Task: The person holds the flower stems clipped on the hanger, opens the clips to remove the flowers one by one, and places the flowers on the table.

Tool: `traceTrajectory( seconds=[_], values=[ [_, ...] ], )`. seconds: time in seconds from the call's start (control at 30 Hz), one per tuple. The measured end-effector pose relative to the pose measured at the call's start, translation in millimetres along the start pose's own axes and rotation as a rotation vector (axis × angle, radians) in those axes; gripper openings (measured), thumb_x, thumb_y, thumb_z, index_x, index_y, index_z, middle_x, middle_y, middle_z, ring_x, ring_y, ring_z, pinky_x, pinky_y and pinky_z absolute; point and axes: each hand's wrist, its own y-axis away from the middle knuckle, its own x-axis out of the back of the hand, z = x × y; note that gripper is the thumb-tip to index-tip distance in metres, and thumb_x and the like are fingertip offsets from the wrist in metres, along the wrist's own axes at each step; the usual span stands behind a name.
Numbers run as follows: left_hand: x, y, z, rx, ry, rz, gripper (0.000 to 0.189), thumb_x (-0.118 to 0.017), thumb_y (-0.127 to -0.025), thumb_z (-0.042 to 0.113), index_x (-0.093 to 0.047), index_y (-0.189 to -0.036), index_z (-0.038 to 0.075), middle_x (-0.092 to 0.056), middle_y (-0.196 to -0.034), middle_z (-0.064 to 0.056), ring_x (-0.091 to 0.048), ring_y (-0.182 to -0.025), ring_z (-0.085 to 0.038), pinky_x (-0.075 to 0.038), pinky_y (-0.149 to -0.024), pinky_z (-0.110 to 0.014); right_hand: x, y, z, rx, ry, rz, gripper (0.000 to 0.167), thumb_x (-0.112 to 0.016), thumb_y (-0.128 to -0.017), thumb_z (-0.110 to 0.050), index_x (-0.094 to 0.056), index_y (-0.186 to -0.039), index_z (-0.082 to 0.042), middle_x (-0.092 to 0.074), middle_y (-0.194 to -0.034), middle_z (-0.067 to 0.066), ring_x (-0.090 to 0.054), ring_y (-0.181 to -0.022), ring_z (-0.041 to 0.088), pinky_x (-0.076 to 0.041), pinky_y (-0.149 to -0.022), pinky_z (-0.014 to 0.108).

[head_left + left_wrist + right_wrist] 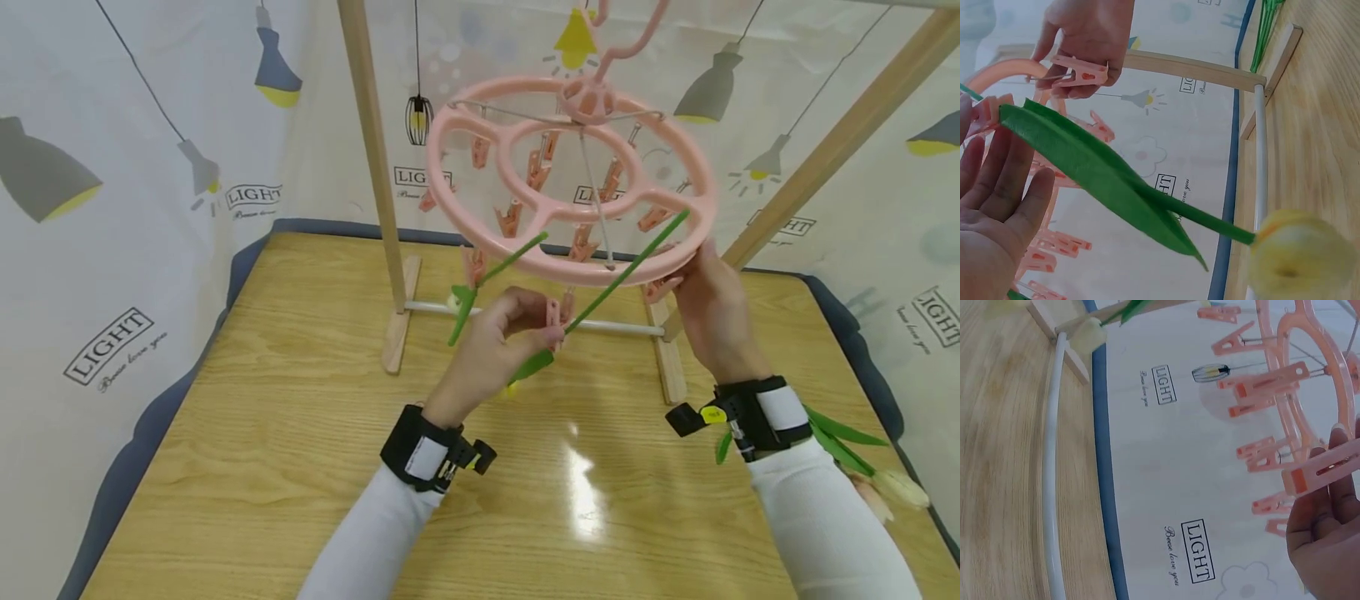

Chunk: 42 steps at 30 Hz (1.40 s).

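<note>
A pink round clip hanger point(570, 271) hangs tilted, with several pink clothespins around its rings. My left hand point(495, 346) pinches a clothespin point(553, 313) below the near rim. At this clothespin sits a yellow tulip point(1297, 256), its green stem slanting up past the rim and its flower pointing down. My right hand point(716, 308) grips the hanger's rim on the right, beside another clothespin point(1082, 72). Left of my left hand, a pale tulip point(463, 298) hangs head down at a clothespin point(475, 263).
A wooden stand with posts point(375, 158) and a white crossbar point(622, 327) surrounds the hanger. More tulips point(900, 486) lie on the table point(300, 467) at the right, partly behind my right forearm. A patterned white cloth point(172, 275) stands behind the table.
</note>
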Motion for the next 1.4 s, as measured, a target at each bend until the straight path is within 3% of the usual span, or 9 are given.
traceTrajectory(
  seconds=[0.17,0.37,0.6,0.8,1.0,1.2,1.4],
  values=[
    [-3.0,-0.3,-1.2,0.045,-0.037,0.009,0.047,-0.07,-0.091,0.007,-0.049,-0.133,0.006,-0.065,-0.116,-0.015,-0.064,-0.106,-0.021,-0.055,-0.097,-0.028,6,-5.0,4,-0.021,0.049,0.012,0.042,-0.03,-0.108,-0.032,-0.06,-0.117,-0.004,-0.069,-0.087,0.003,-0.065,-0.073,0.017,-0.036,-0.102,0.035],
    [-6.7,-1.2,-3.4,0.031,-0.149,0.033,0.046,-0.071,-0.091,0.013,-0.056,-0.133,0.003,-0.062,-0.119,-0.015,-0.066,-0.106,-0.026,-0.058,-0.088,-0.022,11,-8.3,8,-0.05,0.063,0.008,0.042,-0.032,-0.108,-0.033,-0.063,-0.11,-0.004,-0.071,-0.087,0.002,-0.066,-0.074,0.016,-0.032,-0.106,0.033],
    [-10.2,-2.9,-7.1,0.03,-0.225,0.008,0.042,-0.069,-0.093,0.019,-0.058,-0.131,0.005,-0.066,-0.118,-0.012,-0.067,-0.106,-0.023,-0.059,-0.083,-0.023,9,-6.6,10,0.021,0.125,0.145,0.035,-0.042,-0.107,-0.029,-0.07,-0.105,-0.009,-0.07,-0.099,-0.001,-0.06,-0.094,0.012,-0.042,-0.091,0.028],
    [-11.6,-3.7,-10.1,0.019,-0.306,-0.008,0.04,-0.067,-0.094,0.019,-0.059,-0.13,0.005,-0.071,-0.114,-0.012,-0.07,-0.101,-0.022,-0.057,-0.083,-0.018,5,-1.4,6,0.107,0.214,0.214,0.032,-0.046,-0.106,-0.022,-0.071,-0.103,-0.003,-0.069,-0.098,0.001,-0.058,-0.087,0.013,-0.049,-0.081,0.024],
    [-11.4,-3.9,-10.4,0.052,-0.345,-0.006,0.039,-0.067,-0.094,0.02,-0.059,-0.13,0.007,-0.072,-0.113,-0.011,-0.071,-0.099,-0.021,-0.058,-0.082,-0.018,1,10.5,3,0.195,0.345,0.276,0.016,-0.052,-0.101,-0.008,-0.067,-0.096,-0.007,-0.066,-0.095,-0.001,-0.055,-0.086,0.011,-0.048,-0.073,0.021],
    [-12.1,-4.6,-8.2,0.068,-0.342,-0.008,0.038,-0.067,-0.094,0.019,-0.06,-0.129,0.01,-0.072,-0.114,-0.01,-0.072,-0.098,-0.021,-0.058,-0.081,-0.017,-5,22.0,-1,0.229,0.31,0.211,0.01,-0.054,-0.096,0.001,-0.061,-0.091,-0.002,-0.064,-0.081,0.002,-0.057,-0.073,0.011,-0.048,-0.067,0.019],
    [-12.6,-4.1,-7.7,0.059,-0.335,-0.007,0.039,-0.068,-0.093,0.02,-0.06,-0.13,0.009,-0.072,-0.115,-0.01,-0.071,-0.1,-0.02,-0.057,-0.081,-0.016,-18,30.6,-2,0.241,0.318,0.091,0.013,-0.049,-0.097,0.002,-0.061,-0.099,0.004,-0.07,-0.084,0.006,-0.064,-0.074,0.013,-0.049,-0.06,0.02]
  ],
)
